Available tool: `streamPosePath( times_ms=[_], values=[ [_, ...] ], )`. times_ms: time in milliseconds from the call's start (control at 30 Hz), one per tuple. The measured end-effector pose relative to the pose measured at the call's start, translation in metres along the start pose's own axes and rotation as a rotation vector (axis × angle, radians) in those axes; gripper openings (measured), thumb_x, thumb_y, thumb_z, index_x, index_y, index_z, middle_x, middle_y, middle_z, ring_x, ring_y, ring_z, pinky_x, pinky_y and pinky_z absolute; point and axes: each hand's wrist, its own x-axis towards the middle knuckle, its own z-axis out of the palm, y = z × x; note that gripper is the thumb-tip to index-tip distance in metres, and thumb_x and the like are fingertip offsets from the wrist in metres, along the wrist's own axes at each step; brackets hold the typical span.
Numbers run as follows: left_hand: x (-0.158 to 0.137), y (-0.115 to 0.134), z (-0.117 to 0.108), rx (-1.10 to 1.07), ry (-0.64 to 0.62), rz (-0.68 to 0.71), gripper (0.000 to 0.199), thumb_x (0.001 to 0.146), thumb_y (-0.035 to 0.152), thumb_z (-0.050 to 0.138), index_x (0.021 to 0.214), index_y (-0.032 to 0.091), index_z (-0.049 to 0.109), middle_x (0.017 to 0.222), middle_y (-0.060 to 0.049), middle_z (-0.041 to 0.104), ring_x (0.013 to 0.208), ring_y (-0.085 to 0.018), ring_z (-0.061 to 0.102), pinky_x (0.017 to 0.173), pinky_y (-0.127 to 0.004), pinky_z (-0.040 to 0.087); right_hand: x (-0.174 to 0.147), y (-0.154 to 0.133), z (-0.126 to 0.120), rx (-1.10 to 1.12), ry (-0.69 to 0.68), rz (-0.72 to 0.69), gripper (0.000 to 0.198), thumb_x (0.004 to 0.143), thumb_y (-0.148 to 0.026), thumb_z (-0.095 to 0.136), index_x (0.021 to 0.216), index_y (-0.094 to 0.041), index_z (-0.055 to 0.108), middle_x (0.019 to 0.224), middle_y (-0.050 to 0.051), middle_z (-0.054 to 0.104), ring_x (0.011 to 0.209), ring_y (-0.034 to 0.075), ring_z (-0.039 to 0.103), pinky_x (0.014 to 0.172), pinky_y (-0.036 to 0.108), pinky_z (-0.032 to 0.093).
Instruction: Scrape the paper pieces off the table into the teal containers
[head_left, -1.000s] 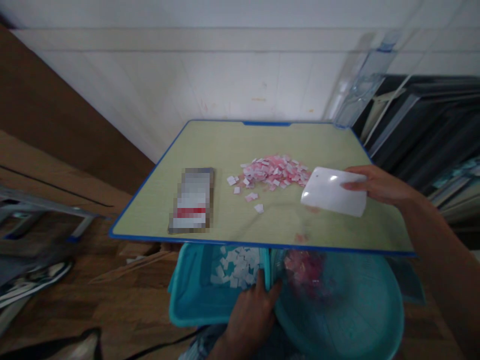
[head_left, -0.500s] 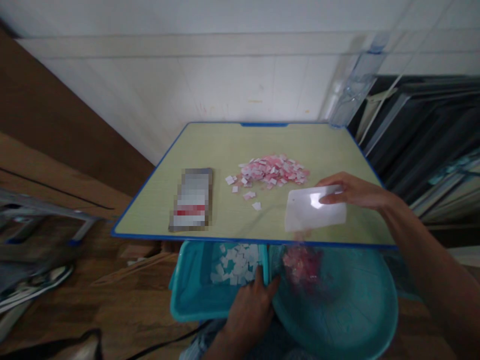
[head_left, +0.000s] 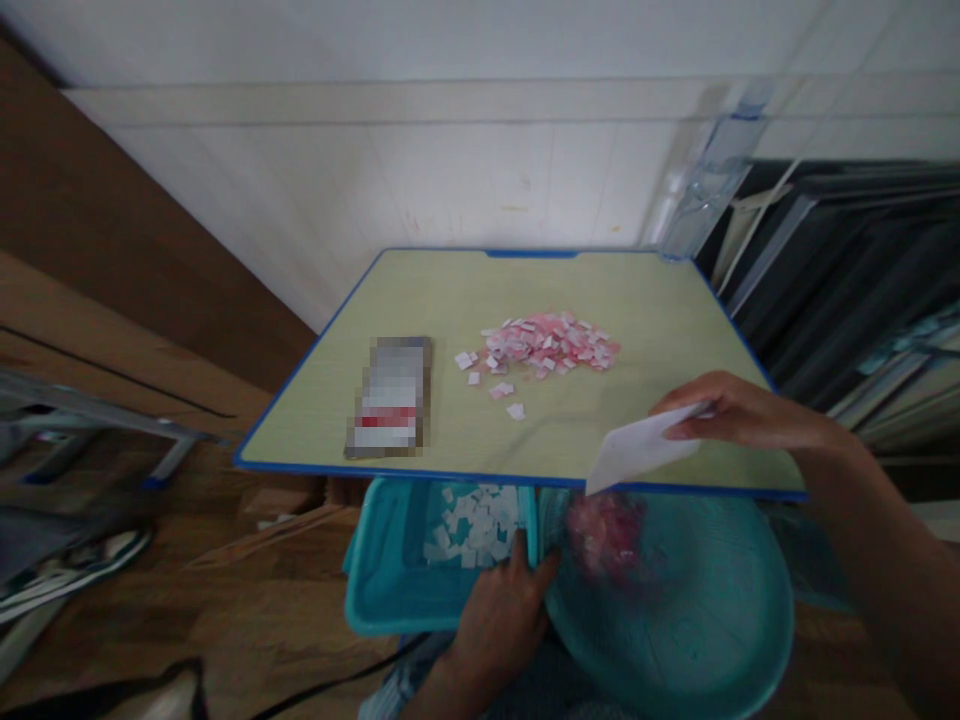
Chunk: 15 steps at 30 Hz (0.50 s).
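My right hand [head_left: 724,408] pinches a thin white plastic scraper [head_left: 637,445] by its upper right edge. The scraper is tilted, its lower corner at the table's front edge above a round teal basin [head_left: 720,640]. In that basin lies a blurred pink and red heap [head_left: 607,535]. My left hand [head_left: 504,600] grips the adjoining rims of the basin and a rectangular teal tray [head_left: 397,600], thumb on the basin side. White square pieces [head_left: 480,525] lie in the tray. On the table, a pile of small pink and white squares [head_left: 551,342] sits beyond my hands.
A phone [head_left: 390,395], blurred out, lies on the left of the blue-edged folding table [head_left: 442,290]. A clear plastic bottle [head_left: 709,185] stands at the back right corner. Dark flat panels [head_left: 847,240] lean at the right, and a metal frame [head_left: 172,450] stands at the left.
My right hand has shifted right and slightly towards me, turning the scraper from nearly flat-facing to a steeper tilt. A blur above the basin by the table edge is gone. My left hand stays put.
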Motion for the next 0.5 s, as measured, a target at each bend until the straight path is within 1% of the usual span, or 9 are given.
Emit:
streamPosePath(
  times_ms=[133, 200, 267, 333, 367, 433, 500],
  values=[
    [-0.001, 0.002, -0.004, -0.011, 0.001, -0.003, 0.054, 0.078, 0.017, 0.046, 0.128, 0.032, 0.033, 0.127, -0.017, 0.034, 0.081, -0.024, 0.060, 0.070, -0.038, 0.045, -0.013, -0.010, -0.001, -0.074, -0.115, -0.076, 0.021, 0.076, -0.029, 0.056, 0.092, -0.022, 0.069, 0.083, 0.002, 0.069, 0.073, 0.017, 0.063, 0.063, 0.025, 0.047],
    [-0.001, 0.002, -0.005, -0.011, -0.004, -0.010, 0.056, 0.078, 0.017, 0.046, 0.129, 0.033, 0.032, 0.128, -0.016, 0.033, 0.082, -0.024, 0.059, 0.071, -0.038, 0.045, -0.016, -0.017, -0.003, -0.106, -0.083, -0.091, 0.020, 0.075, -0.029, 0.057, 0.091, -0.024, 0.068, 0.085, 0.001, 0.069, 0.076, 0.017, 0.062, 0.065, 0.025, 0.047],
    [-0.001, 0.003, -0.005, -0.006, -0.007, -0.017, 0.056, 0.078, 0.016, 0.045, 0.130, 0.033, 0.031, 0.129, -0.016, 0.033, 0.083, -0.024, 0.059, 0.071, -0.038, 0.044, -0.015, -0.023, -0.005, -0.111, 0.035, -0.063, 0.019, 0.072, -0.031, 0.060, 0.089, -0.025, 0.066, 0.080, 0.000, 0.067, 0.070, 0.015, 0.061, 0.059, 0.023, 0.046],
    [-0.001, 0.002, -0.004, -0.005, -0.006, -0.016, 0.055, 0.078, 0.015, 0.045, 0.129, 0.032, 0.032, 0.128, -0.016, 0.034, 0.083, -0.024, 0.059, 0.070, -0.038, 0.045, -0.009, -0.027, -0.008, -0.090, 0.189, -0.024, 0.020, 0.067, -0.034, 0.065, 0.086, -0.026, 0.064, 0.068, -0.002, 0.063, 0.058, 0.013, 0.057, 0.047, 0.022, 0.041],
    [-0.001, 0.002, -0.003, -0.006, -0.003, -0.012, 0.055, 0.078, 0.015, 0.045, 0.128, 0.032, 0.033, 0.128, -0.017, 0.034, 0.082, -0.024, 0.060, 0.070, -0.038, 0.045, -0.003, -0.028, -0.010, -0.078, 0.272, -0.023, 0.021, 0.065, -0.036, 0.066, 0.083, -0.026, 0.062, 0.063, -0.002, 0.060, 0.053, 0.013, 0.055, 0.044, 0.022, 0.039],
    [-0.001, 0.002, -0.002, -0.009, 0.011, -0.003, 0.055, 0.078, 0.016, 0.047, 0.128, 0.032, 0.034, 0.128, -0.018, 0.033, 0.082, -0.026, 0.060, 0.069, -0.040, 0.045, 0.012, -0.030, -0.013, -0.067, 0.462, -0.071, 0.022, 0.061, -0.038, 0.069, 0.077, -0.025, 0.062, 0.061, -0.002, 0.059, 0.052, 0.013, 0.053, 0.044, 0.024, 0.038],
    [-0.001, 0.003, -0.002, -0.019, 0.017, -0.002, 0.056, 0.078, 0.017, 0.048, 0.129, 0.032, 0.033, 0.129, -0.020, 0.033, 0.082, -0.027, 0.060, 0.068, -0.041, 0.046, 0.032, -0.031, -0.014, -0.055, 0.636, -0.138, 0.023, 0.058, -0.040, 0.071, 0.072, -0.024, 0.064, 0.067, 0.000, 0.062, 0.058, 0.015, 0.055, 0.049, 0.026, 0.041]
  ],
)
